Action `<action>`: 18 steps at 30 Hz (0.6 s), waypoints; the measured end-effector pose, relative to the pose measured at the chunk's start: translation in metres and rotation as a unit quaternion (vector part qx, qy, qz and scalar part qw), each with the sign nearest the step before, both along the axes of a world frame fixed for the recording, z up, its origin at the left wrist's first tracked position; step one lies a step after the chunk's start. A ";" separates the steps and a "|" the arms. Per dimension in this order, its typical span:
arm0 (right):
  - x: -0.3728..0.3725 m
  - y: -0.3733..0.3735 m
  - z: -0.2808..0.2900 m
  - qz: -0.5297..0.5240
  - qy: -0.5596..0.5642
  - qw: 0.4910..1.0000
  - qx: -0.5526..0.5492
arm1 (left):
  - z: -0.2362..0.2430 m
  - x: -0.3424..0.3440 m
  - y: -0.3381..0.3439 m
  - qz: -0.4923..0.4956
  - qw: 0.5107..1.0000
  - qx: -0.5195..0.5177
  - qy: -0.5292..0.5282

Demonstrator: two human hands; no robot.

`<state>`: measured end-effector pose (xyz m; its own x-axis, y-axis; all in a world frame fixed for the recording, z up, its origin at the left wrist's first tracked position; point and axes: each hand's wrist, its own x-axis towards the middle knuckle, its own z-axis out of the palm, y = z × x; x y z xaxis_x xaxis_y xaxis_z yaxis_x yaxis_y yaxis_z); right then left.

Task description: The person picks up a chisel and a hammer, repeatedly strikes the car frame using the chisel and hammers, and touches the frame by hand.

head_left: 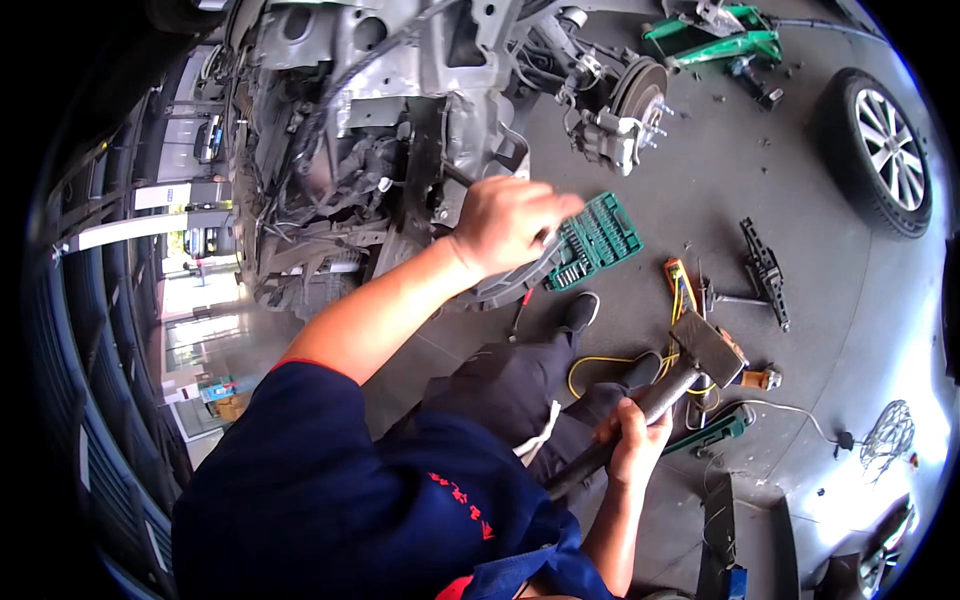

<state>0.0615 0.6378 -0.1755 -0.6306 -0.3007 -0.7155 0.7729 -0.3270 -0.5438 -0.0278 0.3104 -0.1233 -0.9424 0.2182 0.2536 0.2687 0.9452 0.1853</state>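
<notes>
My left hand (505, 225) is closed, slightly blurred, around what looks like a dark metal bar (455, 175) against the car's stripped wheel-well bodywork (480, 130). Just beneath it is a dark curved panel (500, 285), partly hidden. My right hand (635, 440) grips the handle of a sledgehammer (708, 345), whose heavy square head is raised beside my leg. An open green socket set (615, 230) lies on the floor beyond my left hand.
A brake disc (640, 95) hangs at top center; a green floor jack (720, 40) and wheel (890, 150) are right. A scissor jack (765, 270), yellow cord (590, 360), green tool (715, 430) and coiled cable (885, 435) lie around my feet and to the right.
</notes>
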 end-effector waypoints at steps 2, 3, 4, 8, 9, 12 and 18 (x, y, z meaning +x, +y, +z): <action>-0.002 0.013 -0.020 -0.001 -0.027 1.000 0.002 | -0.005 0.009 0.000 -0.024 1.000 -0.005 -0.017; -0.004 0.019 -0.028 -0.002 -0.044 0.999 0.010 | -0.003 0.008 0.000 -0.034 0.999 -0.017 -0.029; -0.004 0.027 -0.042 0.001 -0.037 0.999 0.019 | 0.000 0.007 0.003 -0.021 0.998 -0.006 -0.054; -0.011 0.047 -0.077 -0.022 -0.098 0.993 0.068 | 0.010 -0.004 0.005 -0.026 0.981 -0.035 -0.191; -0.016 0.046 -0.084 -0.031 -0.102 0.992 0.069 | 0.020 -0.009 0.006 -0.037 0.964 -0.039 -0.259; -0.026 0.046 -0.114 -0.047 -0.103 0.990 0.081 | 0.023 -0.029 0.008 -0.099 0.942 -0.071 -0.311; -0.041 0.023 -0.146 -0.085 -0.157 0.980 0.087 | 0.015 -0.025 0.003 -0.135 0.955 -0.110 -0.238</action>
